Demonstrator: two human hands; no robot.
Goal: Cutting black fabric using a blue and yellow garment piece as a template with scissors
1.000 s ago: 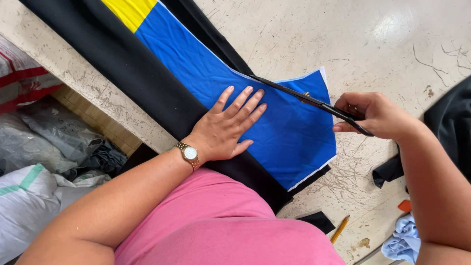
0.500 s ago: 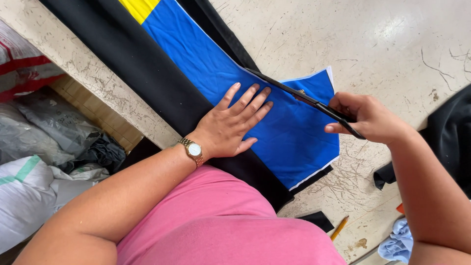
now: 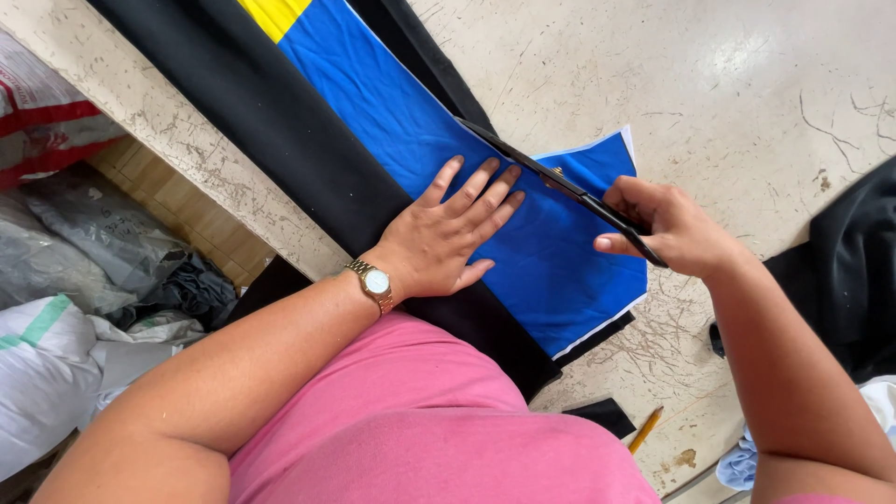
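A blue fabric panel (image 3: 551,271) with a yellow section (image 3: 273,13) at its far end lies on black cloth (image 3: 271,121) spread over a pale worktable (image 3: 709,84). My left hand (image 3: 448,233), with a gold watch on the wrist, presses flat on the blue fabric with fingers spread. My right hand (image 3: 674,227) grips black scissors (image 3: 551,177), whose long blades lie along the blue panel's far edge, close to my left fingertips.
More black cloth (image 3: 854,261) is bunched at the right. A yellow pencil (image 3: 644,429) and a small black scrap (image 3: 602,415) lie near the table's front edge. Plastic bags (image 3: 65,280) and sacks sit on the floor at the left.
The scissors have slid slightly along the blue fabric's edge with my right hand. My left hand stays pressed on the fabric. The view has shifted a little.
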